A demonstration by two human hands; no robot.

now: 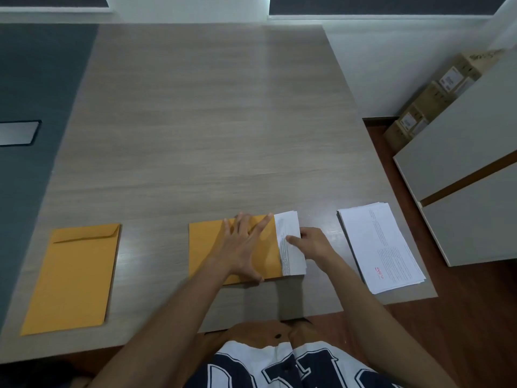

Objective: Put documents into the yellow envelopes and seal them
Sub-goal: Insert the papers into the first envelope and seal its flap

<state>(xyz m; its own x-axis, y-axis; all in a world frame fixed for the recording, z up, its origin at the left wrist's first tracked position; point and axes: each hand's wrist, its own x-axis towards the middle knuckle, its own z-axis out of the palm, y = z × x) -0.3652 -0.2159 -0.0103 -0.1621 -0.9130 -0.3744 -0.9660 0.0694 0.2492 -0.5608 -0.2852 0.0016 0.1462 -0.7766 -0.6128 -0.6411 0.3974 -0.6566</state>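
Two yellow envelopes lie on the wood-grain table [209,121]. The middle envelope [207,247] lies sideways under the left hand [246,245], which presses flat on it with fingers spread, palm down, clamped on nothing. Just right of that palm, a white printed document [291,245] sticks partway out of the envelope's open right end, the rest of it hidden inside. The right hand [310,243] meets the document's outer edge, thumb on top of the sheets and fingers curled behind them, pinching the paper.

Further right of the right hand, apart from it, a stack of printed documents [380,247] rests near the table's right edge, slightly fanned, with a small red mark on the top page. Well to the left of the left hand lies the second envelope [75,275], flat, its flap folded down, touched by neither hand.
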